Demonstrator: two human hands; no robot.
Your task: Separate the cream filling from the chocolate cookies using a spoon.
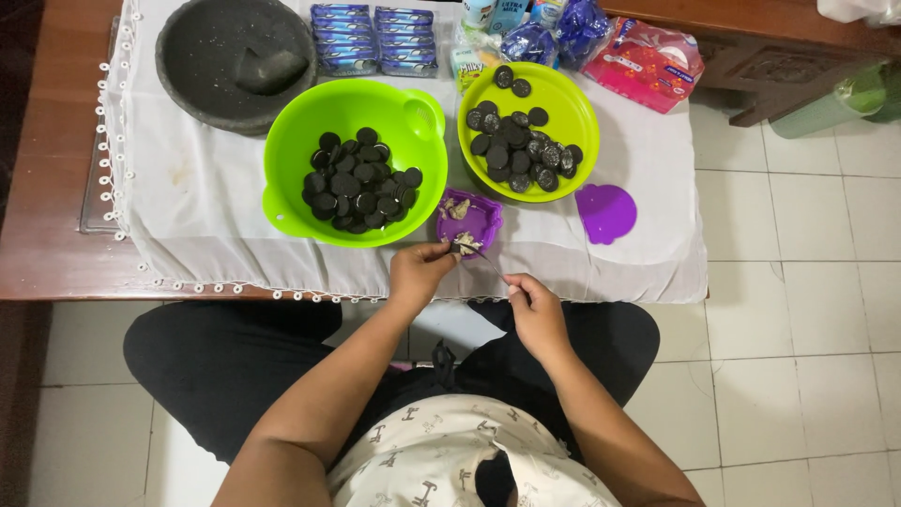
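the desk (pixel 56 235), under a white cloth (pixel 188 188), carries a big green bowl (pixel 282 150) of dark biscuit halves at centre, a smaller green bowl (pixel 582 113) of them to its right, and a purple tub (pixel 483 221) holding cream scrapings. just below the tub, the left hand (pixel 419 270) pinches a cream-covered biscuit (pixel 465 245); the right hand (pixel 535 314), lower right, grips a thin scraper (pixel 488 261) slanting up-left onto it.
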